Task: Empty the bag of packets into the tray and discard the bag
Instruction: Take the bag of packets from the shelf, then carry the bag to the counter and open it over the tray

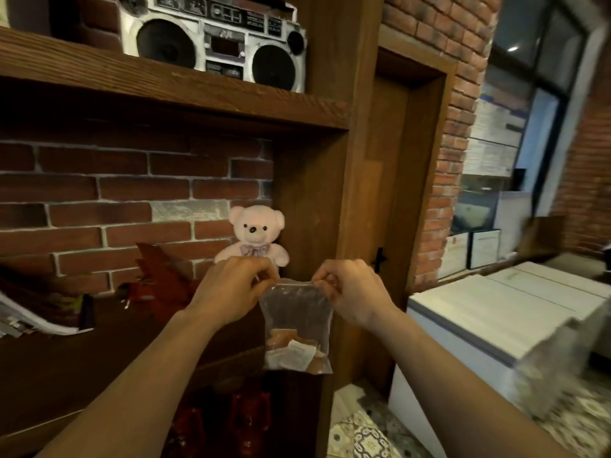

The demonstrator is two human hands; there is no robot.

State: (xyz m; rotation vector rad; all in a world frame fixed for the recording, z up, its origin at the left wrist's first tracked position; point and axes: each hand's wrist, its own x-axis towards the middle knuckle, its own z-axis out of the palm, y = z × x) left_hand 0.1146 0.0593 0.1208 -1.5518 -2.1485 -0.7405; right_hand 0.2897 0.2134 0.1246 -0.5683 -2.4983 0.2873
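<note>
I have the clear bag hanging upright in mid-air between my hands, in front of the wooden shelf post. My left hand pinches the top left corner of its mouth, my right hand pinches the top right corner, fingers curled on the seal strip. I judge the bag thin, soft and slick, so the stiffer seal edge is the place to keep hold. The packets lie bunched at the bottom; they look light and papery and should slide out once the mouth is parted and the bag tipped. I see no tray from here. Behind my left hand a pink teddy bear sits on the shelf, and a boombox stands on the one above.
</note>
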